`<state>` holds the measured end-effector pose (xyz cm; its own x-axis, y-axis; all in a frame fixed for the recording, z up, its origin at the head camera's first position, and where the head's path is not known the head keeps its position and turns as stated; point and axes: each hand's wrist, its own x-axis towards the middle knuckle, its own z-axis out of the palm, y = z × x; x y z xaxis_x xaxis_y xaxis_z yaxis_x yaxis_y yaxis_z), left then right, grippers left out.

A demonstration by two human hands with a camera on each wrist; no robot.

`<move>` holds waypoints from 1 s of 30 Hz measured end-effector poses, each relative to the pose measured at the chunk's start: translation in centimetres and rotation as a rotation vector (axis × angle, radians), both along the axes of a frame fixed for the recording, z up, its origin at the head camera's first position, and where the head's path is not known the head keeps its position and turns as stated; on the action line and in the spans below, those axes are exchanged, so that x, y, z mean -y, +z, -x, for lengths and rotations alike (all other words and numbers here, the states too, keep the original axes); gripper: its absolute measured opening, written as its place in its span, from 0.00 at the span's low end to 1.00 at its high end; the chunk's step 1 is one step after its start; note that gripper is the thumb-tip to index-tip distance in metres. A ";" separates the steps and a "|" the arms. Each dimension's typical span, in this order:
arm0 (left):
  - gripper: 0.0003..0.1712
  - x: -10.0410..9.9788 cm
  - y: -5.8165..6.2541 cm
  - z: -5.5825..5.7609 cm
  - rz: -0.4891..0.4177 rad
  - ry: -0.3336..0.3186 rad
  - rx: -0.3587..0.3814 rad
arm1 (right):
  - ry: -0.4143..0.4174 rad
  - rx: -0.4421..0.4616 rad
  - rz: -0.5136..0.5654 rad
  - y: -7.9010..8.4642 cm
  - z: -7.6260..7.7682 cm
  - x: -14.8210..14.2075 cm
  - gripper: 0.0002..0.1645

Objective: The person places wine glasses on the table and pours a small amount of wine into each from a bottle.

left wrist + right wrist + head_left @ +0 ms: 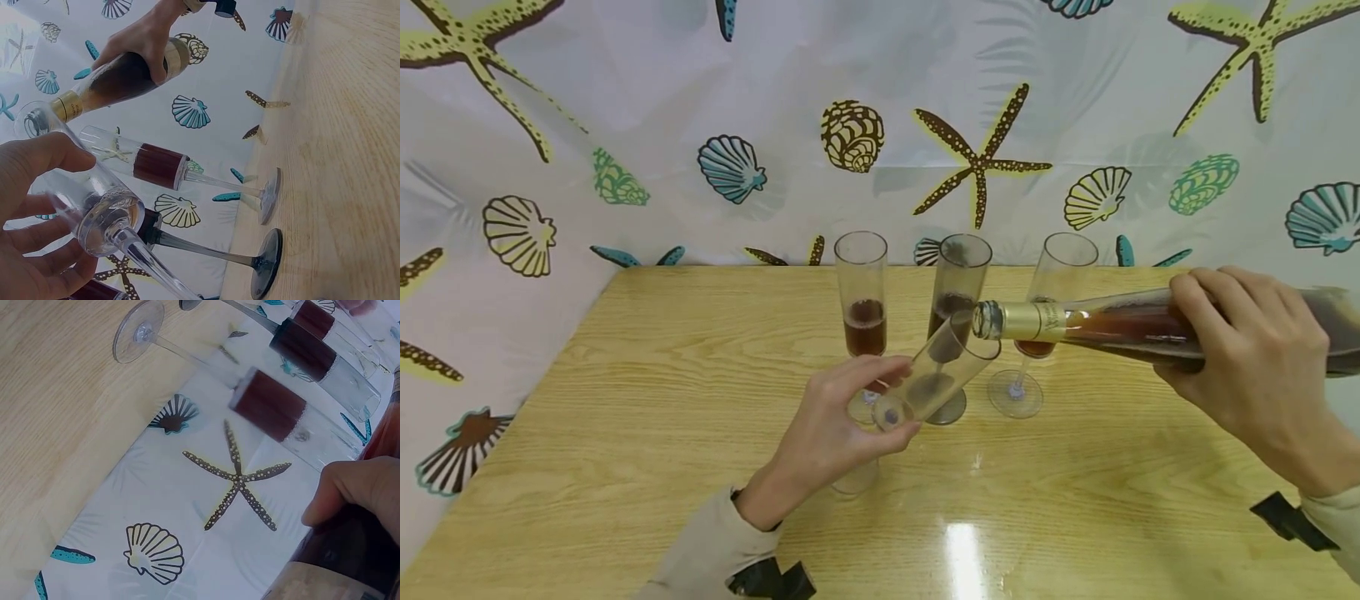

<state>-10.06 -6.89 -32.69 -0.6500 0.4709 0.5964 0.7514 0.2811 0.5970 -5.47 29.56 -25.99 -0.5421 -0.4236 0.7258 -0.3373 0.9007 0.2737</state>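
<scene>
My left hand (831,417) grips a clear champagne flute (934,371) between thumb and fingers, its bowl tilted up to the right; I see no drink in it. My right hand (1262,346) is wrapped around a dark wine bottle (1131,329) with a gold neck band, held nearly level. The bottle's mouth (987,320) is at the flute's rim, and reddish-brown liquid shows inside the neck. Whether any liquid is flowing, I cannot tell. In the left wrist view, the held flute's stem (153,265) slants down to the right, below the fingers.
Behind the hands stand three flutes part-filled with dark red drink: a left one (865,329), a smoky-tinted middle one (962,265) and a right one (1067,267). They stand on a wooden table (700,333) against a shell-and-starfish patterned cloth (805,192).
</scene>
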 end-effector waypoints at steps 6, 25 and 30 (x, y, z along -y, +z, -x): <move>0.29 0.0 0.0 0.0 -0.002 0.002 0.022 | 0.021 -0.036 -0.003 0.3 0.2 -0.1 0.45; 0.29 -0.1 -0.1 -0.1 -0.012 -0.009 0.047 | 0.033 -0.066 -0.028 1.0 0.3 0.0 0.43; 0.28 -0.1 -0.2 0.0 -0.011 -0.008 0.048 | 0.040 -0.090 -0.034 1.2 0.3 0.0 0.39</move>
